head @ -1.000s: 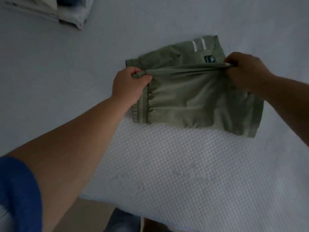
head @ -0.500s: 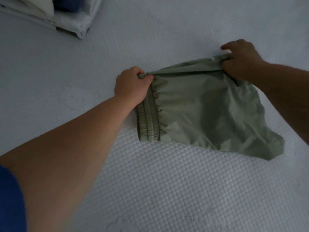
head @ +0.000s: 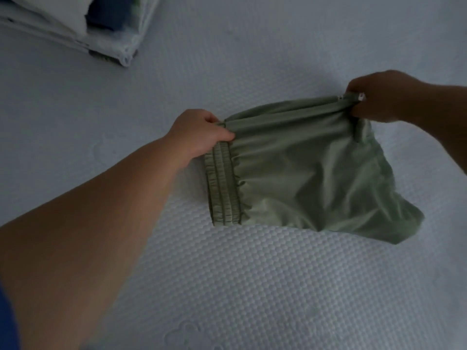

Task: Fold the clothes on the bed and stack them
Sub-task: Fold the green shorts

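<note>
A pair of pale green shorts (head: 303, 178) with a ribbed elastic waistband (head: 223, 188) lies folded on the white textured bed (head: 252, 286). My left hand (head: 199, 135) pinches the far corner at the waistband end. My right hand (head: 381, 97) grips the far edge at the leg end, where a small white tag shows. The far edge is stretched taut between both hands and slightly lifted. The near right corner of the shorts hangs loose and rumpled.
A stack of folded clothes (head: 83, 29), white with some dark blue, sits at the far left corner of the bed. A blue sleeve (head: 7, 319) shows at the lower left edge.
The far half of the shorts has been folded over toward me, hiding the labels and logo. Both hands have since shifted slightly right with the taut edge, and the leg end has rumpled.
</note>
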The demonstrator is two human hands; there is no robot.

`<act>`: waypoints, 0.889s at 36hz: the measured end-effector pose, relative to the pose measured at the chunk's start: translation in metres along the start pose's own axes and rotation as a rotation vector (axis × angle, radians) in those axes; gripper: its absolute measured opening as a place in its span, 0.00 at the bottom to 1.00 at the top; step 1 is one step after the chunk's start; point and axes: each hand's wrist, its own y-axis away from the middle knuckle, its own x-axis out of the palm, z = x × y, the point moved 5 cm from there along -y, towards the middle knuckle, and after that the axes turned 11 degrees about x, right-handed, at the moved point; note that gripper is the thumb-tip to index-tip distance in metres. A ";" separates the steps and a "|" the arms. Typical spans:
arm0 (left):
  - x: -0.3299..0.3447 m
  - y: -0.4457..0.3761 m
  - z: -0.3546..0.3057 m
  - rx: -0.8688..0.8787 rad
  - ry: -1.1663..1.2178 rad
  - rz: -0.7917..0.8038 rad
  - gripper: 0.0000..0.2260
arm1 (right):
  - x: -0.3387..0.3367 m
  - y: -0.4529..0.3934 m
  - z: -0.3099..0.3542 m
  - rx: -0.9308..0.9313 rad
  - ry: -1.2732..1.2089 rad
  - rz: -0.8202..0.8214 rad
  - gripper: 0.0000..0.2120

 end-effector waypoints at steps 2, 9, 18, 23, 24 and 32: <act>-0.006 0.012 -0.009 -0.003 0.106 -0.040 0.09 | -0.009 0.018 -0.008 -0.011 -0.050 0.005 0.15; -0.026 0.074 -0.057 0.077 0.159 -0.020 0.09 | -0.043 0.111 -0.040 -0.076 -0.133 0.003 0.08; -0.049 0.189 -0.134 0.214 -0.068 0.113 0.08 | -0.070 0.284 -0.073 -0.071 -0.271 0.157 0.04; -0.058 0.244 -0.155 0.225 -0.096 0.270 0.06 | -0.071 0.362 -0.082 -0.080 -0.403 0.357 0.06; -0.058 0.249 -0.155 0.219 -0.097 0.304 0.06 | -0.068 0.369 -0.083 -0.079 -0.426 0.384 0.06; -0.023 0.213 -0.092 0.050 -0.134 0.412 0.03 | 0.016 0.330 -0.066 0.045 -0.522 0.536 0.07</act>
